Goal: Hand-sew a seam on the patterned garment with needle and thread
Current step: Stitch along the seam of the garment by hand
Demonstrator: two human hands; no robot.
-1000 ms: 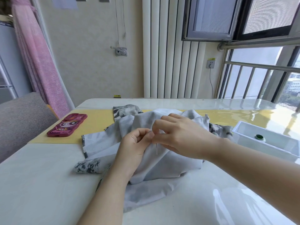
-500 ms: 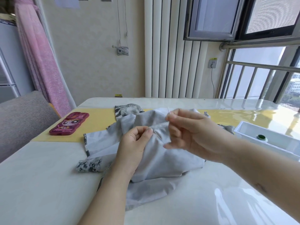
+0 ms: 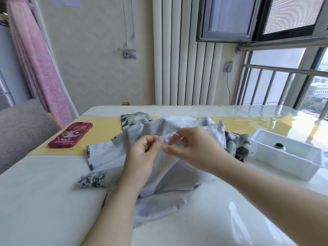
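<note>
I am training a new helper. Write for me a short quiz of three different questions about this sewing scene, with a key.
1. True or false: the left hand holds the thin metal needle.
2. What lies inside the white rectangular plastic tray? A) scissors B) a small round green-topped object C) a thimble
3. Fill in: the dark red cartoon phone case lies on the ___ table runner.
Key: 1 false: the right hand pinches it, and the left pinches the grey patterned garment. 2 B. 3 yellow.
</note>
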